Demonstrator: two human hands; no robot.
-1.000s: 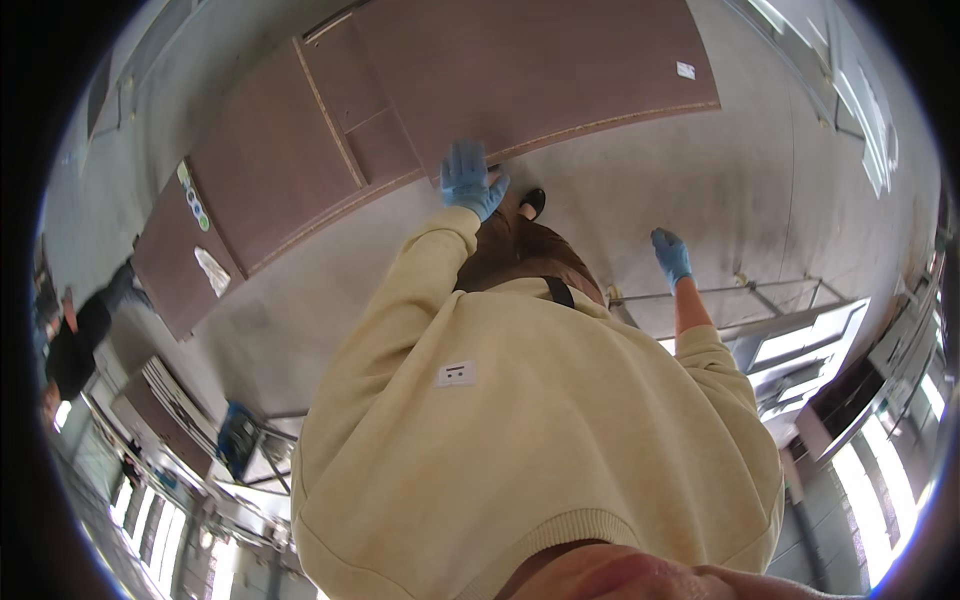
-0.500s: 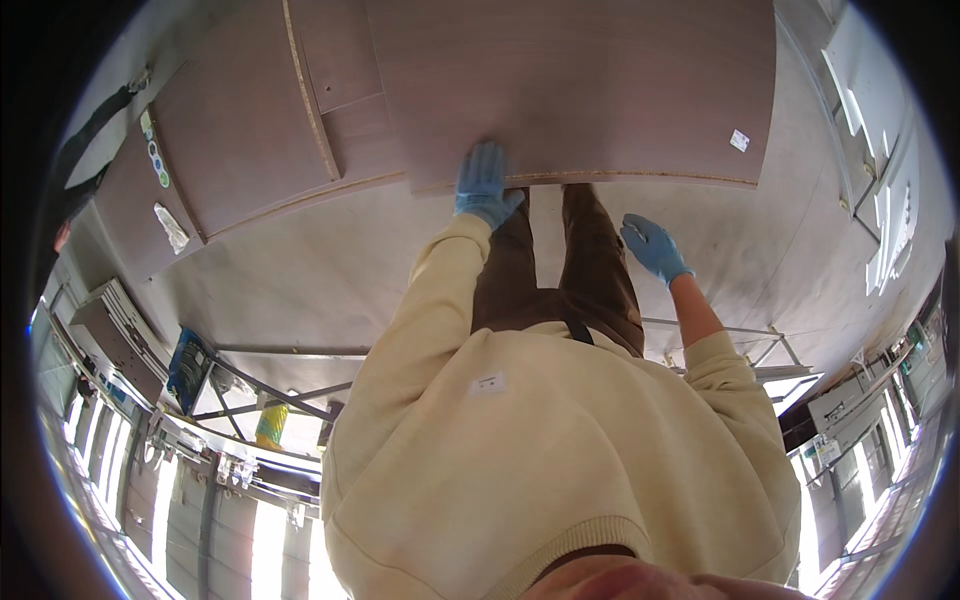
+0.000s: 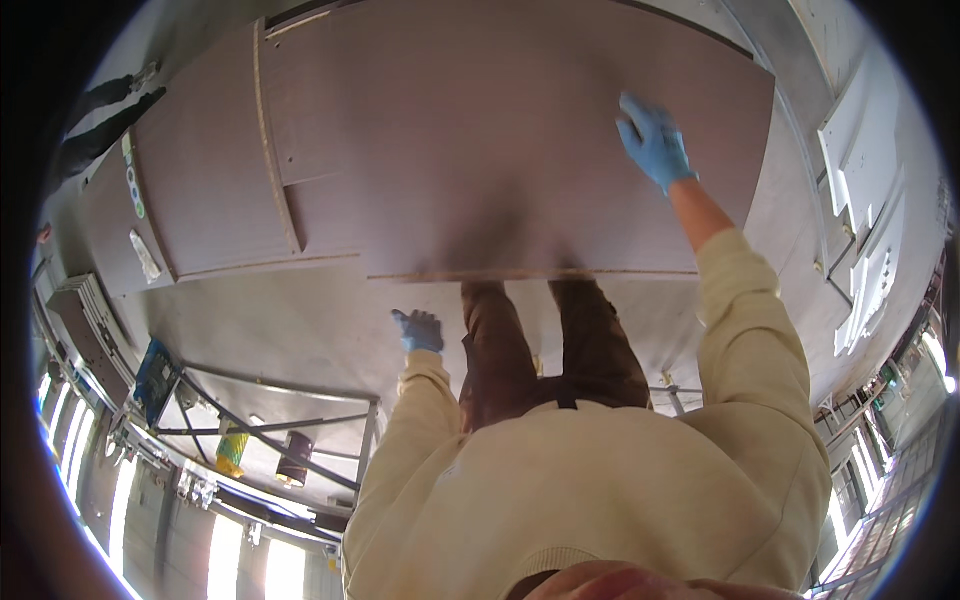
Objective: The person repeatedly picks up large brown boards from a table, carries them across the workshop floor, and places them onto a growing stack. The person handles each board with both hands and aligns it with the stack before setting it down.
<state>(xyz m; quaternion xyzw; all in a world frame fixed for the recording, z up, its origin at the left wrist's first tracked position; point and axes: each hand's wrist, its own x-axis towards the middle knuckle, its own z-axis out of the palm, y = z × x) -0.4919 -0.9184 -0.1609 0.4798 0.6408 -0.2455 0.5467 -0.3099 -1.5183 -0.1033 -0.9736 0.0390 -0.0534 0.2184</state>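
A brown panel [image 3: 480, 130], lying before a person's legs [image 3: 500, 340], could be skewed by a one-sided push as the right hand [image 3: 655, 142] is extended over it, fingers outstretched, contact unclear, and the left hand [image 3: 420, 330] is held apart, its grip indiscernible.

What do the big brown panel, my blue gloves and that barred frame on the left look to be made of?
Big brown panel: probably chipboard under smooth, low-sheen laminate, going by its thin, paler tan edge.
Blue gloves: likely thin nitrile, matte, since they hug the fingers.
Barred frame: likely metal, from its slim grey bars; painted or bare, I can't tell.
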